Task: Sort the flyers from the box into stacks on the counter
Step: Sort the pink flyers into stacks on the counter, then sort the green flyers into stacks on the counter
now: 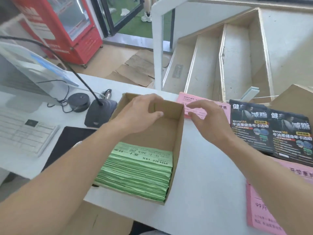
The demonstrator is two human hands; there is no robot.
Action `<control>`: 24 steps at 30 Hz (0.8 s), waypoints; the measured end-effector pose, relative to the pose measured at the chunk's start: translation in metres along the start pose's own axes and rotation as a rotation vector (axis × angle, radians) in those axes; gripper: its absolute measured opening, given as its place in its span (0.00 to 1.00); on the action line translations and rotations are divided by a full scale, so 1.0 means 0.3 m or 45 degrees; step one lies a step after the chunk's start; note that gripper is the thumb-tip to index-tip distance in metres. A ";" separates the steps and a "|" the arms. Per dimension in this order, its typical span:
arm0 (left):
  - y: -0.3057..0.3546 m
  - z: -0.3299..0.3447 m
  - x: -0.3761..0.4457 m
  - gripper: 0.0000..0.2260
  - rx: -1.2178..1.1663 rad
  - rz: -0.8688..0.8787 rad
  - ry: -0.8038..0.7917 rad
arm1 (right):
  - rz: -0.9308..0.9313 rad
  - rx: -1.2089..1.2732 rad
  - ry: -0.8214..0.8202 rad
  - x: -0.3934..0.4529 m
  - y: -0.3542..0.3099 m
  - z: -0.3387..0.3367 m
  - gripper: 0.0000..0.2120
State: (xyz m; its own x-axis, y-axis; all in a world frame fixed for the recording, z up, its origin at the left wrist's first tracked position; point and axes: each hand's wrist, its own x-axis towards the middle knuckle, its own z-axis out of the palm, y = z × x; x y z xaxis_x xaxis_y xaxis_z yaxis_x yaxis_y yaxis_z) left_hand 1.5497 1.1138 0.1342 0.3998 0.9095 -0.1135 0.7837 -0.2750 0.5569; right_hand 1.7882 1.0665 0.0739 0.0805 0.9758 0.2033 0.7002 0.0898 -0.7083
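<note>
The left hand (142, 111) hovers over the box (179, 133), fingers loosely curled, holding nothing. The right hand (208, 122) reaches open-fingered toward pink flyers (184, 99) on the counter (203, 167). Green flyers (137, 168) lie stacked in the box's near end.

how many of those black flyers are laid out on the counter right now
2: one black flyer right of the pink sheets, the second overlapping its right edge near the frame's side. More may lie beneath.

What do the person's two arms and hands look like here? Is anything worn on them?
Both forearms are bare up to the picture's edge: no sleeves show. The left hand and the right hand wear no gloves, and no watch, ring or bracelet is visible.
</note>
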 end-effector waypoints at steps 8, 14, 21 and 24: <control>-0.231 0.072 -0.364 0.14 0.217 -0.018 0.273 | -0.183 -0.256 -0.953 -0.108 -0.291 0.197 0.18; -0.317 0.197 -0.471 0.14 0.152 -0.118 0.468 | -0.177 -0.471 -1.143 -0.143 -0.312 0.289 0.26; -0.313 0.252 -0.518 0.18 0.202 -0.046 0.446 | -0.095 -0.401 -1.237 -0.131 -0.304 0.293 0.23; -0.311 0.255 -0.522 0.23 0.176 -0.074 0.475 | -0.081 -0.380 -1.268 -0.115 -0.294 0.293 0.22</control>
State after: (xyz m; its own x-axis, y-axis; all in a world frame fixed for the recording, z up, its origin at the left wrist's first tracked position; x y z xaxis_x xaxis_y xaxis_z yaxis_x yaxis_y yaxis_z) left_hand 1.4504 0.9731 0.0371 0.1727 0.9686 0.1787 0.8668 -0.2356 0.4396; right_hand 1.6612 1.0425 0.0701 -0.4897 0.7058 -0.5120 0.8405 0.2260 -0.4924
